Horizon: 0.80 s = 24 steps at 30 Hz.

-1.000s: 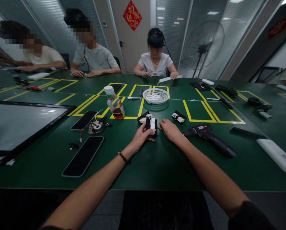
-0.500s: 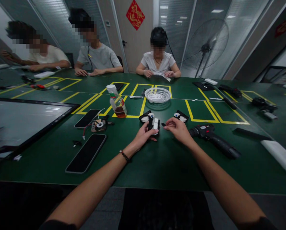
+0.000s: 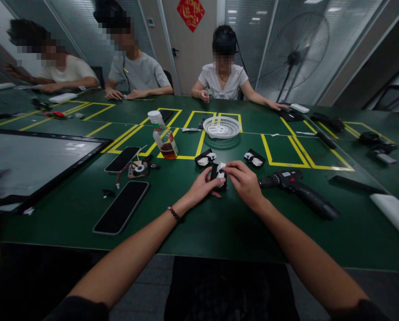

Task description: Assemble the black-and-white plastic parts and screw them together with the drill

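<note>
A small black-and-white part point(image 3: 220, 172) is held by my left hand point(image 3: 204, 185), its thumb across the near side. My right hand point(image 3: 242, 179) is pinched at the upper right of that part, its fingertips touching it; a small dark piece shows at the fingertips. Just behind lie two similar black-and-white parts, one to the left point(image 3: 205, 158) and one to the right point(image 3: 254, 158). To the right of my right hand, a black power drill point(image 3: 298, 189) rests on its side on the green table point(image 3: 239, 240).
A white basket point(image 3: 222, 128) and a bottle of brown liquid point(image 3: 167, 142) stand beyond my hands. At left are a phone point(image 3: 121, 207), another phone point(image 3: 122, 159), a wired module point(image 3: 138, 169) and a framed panel point(image 3: 45, 169). Three people sit across the table.
My right hand has moved left, bringing the small dark piece against the held part. The person across has stretched an arm out to the right. The view has shifted slightly.
</note>
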{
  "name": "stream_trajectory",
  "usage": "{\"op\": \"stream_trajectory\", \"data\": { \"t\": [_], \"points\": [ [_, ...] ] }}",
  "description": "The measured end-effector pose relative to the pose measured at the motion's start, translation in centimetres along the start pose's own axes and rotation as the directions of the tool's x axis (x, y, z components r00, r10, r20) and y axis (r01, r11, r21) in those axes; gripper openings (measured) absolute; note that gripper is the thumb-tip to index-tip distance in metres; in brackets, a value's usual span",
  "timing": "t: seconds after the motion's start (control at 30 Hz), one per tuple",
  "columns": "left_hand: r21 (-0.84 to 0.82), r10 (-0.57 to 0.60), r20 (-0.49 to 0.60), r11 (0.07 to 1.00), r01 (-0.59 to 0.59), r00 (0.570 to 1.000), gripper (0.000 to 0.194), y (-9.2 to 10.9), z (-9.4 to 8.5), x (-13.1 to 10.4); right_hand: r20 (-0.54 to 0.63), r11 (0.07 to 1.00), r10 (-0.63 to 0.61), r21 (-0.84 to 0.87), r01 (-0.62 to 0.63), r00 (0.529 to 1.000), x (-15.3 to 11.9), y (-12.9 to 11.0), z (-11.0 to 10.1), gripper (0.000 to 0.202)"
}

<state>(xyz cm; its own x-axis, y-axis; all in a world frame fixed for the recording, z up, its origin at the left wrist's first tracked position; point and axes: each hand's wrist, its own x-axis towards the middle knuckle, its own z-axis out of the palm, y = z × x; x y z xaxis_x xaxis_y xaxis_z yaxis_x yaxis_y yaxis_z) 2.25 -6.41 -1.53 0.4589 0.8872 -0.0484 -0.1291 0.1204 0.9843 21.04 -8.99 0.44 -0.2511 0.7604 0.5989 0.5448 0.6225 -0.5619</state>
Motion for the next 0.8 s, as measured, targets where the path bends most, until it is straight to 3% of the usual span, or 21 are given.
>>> {"op": "stream_trajectory", "data": {
  "t": [0.33, 0.57, 0.8],
  "points": [
    [-0.004, 0.012, -0.018, 1.000, -0.012, 1.000, 0.059, -0.24, -0.13, 0.09, 0.081, 0.978, -0.159, -0.123, 0.168, 0.984, -0.61, 0.75, -0.05, 0.042],
    [-0.052, 0.015, 0.003, 0.999, -0.015, 1.000, 0.056, -0.03, -0.17, -0.02, 0.131, 0.966, -0.180, -0.162, 0.200, 0.975, -0.79, 0.34, 0.26, 0.055],
    [-0.090, 0.049, 0.015, 0.995, -0.047, 0.999, 0.057, 0.36, -0.25, -0.24, 0.088, 0.967, -0.201, -0.140, 0.212, 0.976, -0.82, -0.12, 0.65, 0.056]
  ]
}}
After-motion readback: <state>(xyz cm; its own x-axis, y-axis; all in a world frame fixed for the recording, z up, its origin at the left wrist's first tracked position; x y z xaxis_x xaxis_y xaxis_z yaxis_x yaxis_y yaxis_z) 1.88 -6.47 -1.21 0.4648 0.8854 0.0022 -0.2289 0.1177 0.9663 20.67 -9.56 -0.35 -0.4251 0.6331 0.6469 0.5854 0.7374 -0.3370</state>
